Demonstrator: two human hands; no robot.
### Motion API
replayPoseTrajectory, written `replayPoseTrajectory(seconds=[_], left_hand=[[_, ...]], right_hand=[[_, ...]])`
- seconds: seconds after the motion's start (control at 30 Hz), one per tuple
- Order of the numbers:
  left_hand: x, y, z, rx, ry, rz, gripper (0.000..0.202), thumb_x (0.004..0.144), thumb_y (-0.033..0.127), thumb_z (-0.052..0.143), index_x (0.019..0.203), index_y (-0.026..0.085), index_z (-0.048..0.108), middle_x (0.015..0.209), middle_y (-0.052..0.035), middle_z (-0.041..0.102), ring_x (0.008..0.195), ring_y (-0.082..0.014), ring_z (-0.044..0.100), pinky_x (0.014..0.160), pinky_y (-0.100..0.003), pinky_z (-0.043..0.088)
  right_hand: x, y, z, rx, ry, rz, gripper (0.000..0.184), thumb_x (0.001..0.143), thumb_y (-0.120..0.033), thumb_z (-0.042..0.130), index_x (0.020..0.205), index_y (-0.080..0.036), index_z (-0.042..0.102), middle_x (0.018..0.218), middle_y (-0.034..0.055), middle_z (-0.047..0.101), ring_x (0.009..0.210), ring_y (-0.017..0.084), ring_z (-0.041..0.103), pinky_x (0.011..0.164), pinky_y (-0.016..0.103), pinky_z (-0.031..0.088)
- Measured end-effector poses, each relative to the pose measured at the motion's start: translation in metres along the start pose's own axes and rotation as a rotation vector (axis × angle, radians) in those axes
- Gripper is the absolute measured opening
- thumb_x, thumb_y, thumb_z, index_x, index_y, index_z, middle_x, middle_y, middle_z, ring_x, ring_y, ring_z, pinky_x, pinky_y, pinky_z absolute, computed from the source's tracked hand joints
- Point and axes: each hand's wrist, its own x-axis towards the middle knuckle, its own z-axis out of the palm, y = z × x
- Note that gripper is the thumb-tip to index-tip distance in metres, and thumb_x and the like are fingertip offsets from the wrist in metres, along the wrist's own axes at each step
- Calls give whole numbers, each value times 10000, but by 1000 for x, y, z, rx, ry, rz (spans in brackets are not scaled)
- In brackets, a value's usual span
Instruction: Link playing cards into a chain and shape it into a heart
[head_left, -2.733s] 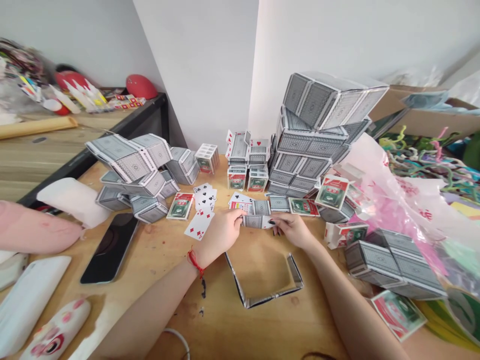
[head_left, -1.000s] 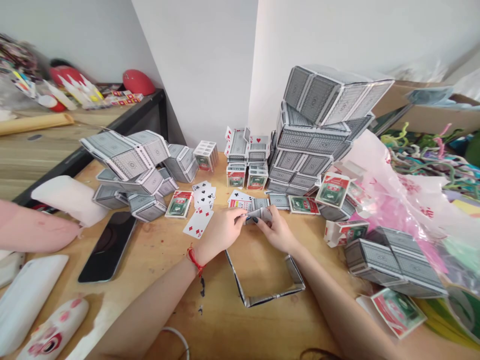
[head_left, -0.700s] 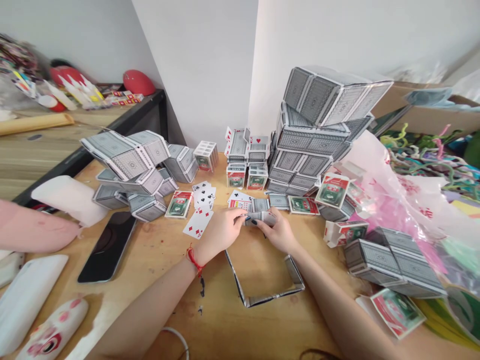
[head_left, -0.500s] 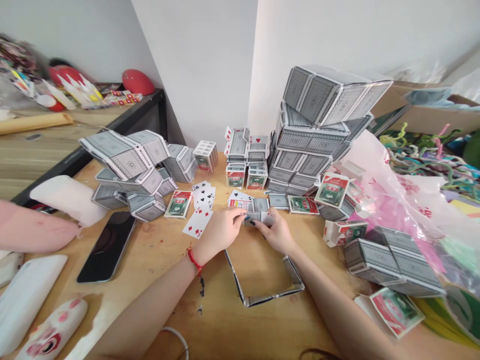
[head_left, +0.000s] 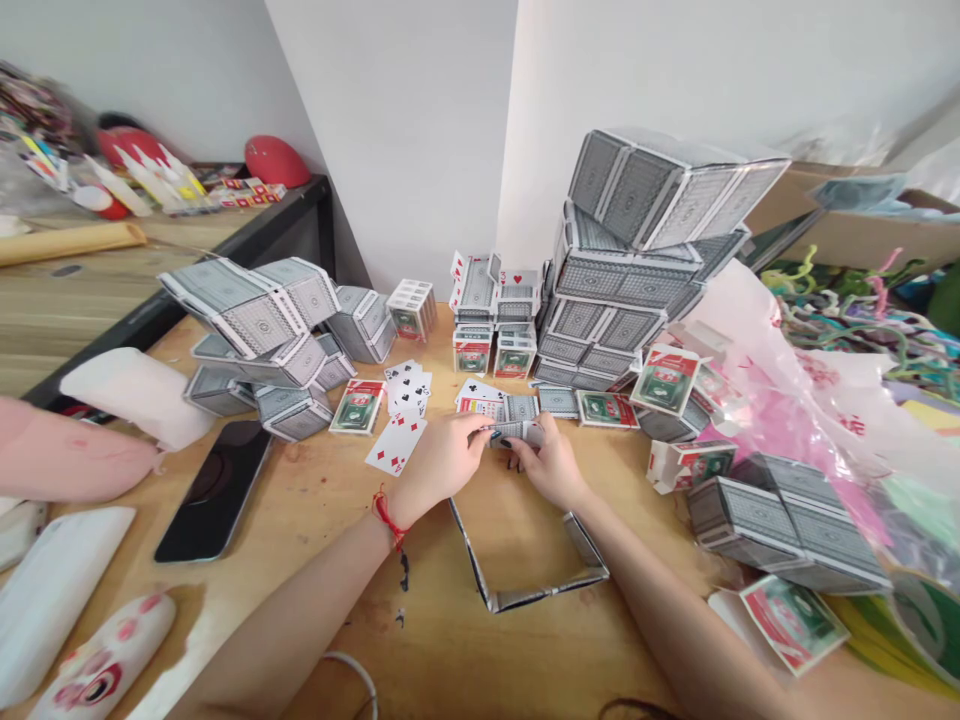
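My left hand and my right hand meet at the middle of the wooden table. Between their fingertips they pinch a small folded piece made of grey-backed playing cards. My left wrist wears a red string. Just in front of my hands lies an open three-sided frame of folded cards. Loose face-up cards lie to the left of my left hand.
A tall stack of card-built blocks rises at the back right, a lower pile at the left. Card boxes lie scattered. A black phone rests at the left. Another person's pink sleeve reaches in there. Plastic bags crowd the right.
My right hand has drawn in closer to my left, and the two now pinch the folded card piece tightly together. Everything else has stayed put.
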Motion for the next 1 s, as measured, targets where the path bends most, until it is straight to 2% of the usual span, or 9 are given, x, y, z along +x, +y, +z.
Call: replayPoseTrajectory(seconds=[0.17, 0.3, 0.43, 0.53, 0.6, 0.67, 0.87, 0.93, 1.0], left_hand=[[-1, 0, 1, 12, 3, -1, 206, 832, 184, 465, 936, 207, 641, 903, -27, 689, 806, -168, 625, 712, -292, 484], [-1, 0, 2, 40, 18, -24, 192, 828, 196, 473, 927, 206, 638, 878, -26, 687, 781, -171, 623, 693, -292, 481], [-1, 1, 1, 41, 19, -37, 188, 826, 183, 473, 928, 207, 630, 876, -26, 683, 776, -171, 621, 681, -286, 480], [-1, 0, 1, 51, 31, -56, 189, 821, 175, 477, 930, 203, 629, 872, -33, 679, 768, -177, 620, 676, -292, 481], [-2, -1, 2, 52, 49, -69, 193, 819, 182, 481, 940, 204, 630, 881, -36, 679, 781, -183, 621, 694, -304, 484], [-3, -3, 3, 38, 63, -72, 193, 818, 189, 485, 943, 207, 632, 888, -34, 681, 793, -182, 623, 708, -309, 486], [-5, -6, 3, -7, 63, -76, 182, 815, 197, 500, 934, 215, 637, 894, -28, 687, 779, -172, 630, 684, -296, 488], [-5, -7, 2, -28, 62, -78, 178, 811, 186, 505, 923, 217, 639, 887, -21, 689, 775, -167, 631, 683, -287, 486], [-5, -7, 1, -56, 62, -78, 181, 812, 179, 500, 920, 217, 640, 867, -16, 689, 763, -162, 630, 678, -277, 483]], right_hand=[[0, 3, 2, -2, 0, -15, 201, 802, -294, 474, 795, -252, 278, 584, -24, 569, 534, 189, 587, 530, 301, 443], [-5, 2, 13, 55, 22, -14, 184, 820, -262, 444, 922, -231, 294, 707, 13, 563, 624, 188, 586, 589, 317, 461], [-9, -5, 21, 244, -33, -17, 387, 829, -301, 465, 1138, -203, 254, 885, 72, 575, 743, 185, 587, 700, 347, 482], [-6, -9, 11, 474, -134, -14, 421, 848, -418, 428, 1202, -224, 310, 1099, 102, 538, 916, 196, 572, 814, 365, 468], [-1, -8, -2, 618, -200, 79, 432, 876, -513, 260, 1156, -226, 421, 1050, 95, 575, 868, 214, 591, 757, 388, 491], [4, -5, -13, 678, -284, 191, 489, 870, -547, 216, 1055, -215, 522, 955, 100, 615, 827, 237, 601, 696, 395, 500], [7, 9, -23, 795, -384, 262, 364, 817, -493, 418, 805, -164, 573, 681, 62, 630, 583, 162, 569, 559, 295, 483], [6, 9, -20, 823, -397, 242, 335, 792, -485, 471, 812, -169, 578, 671, 57, 631, 579, 160, 572, 547, 284, 478], [4, 6, -16, 865, -424, 233, 350, 781, -478, 502, 919, -166, 580, 732, 72, 645, 625, 172, 598, 581, 298, 489]])
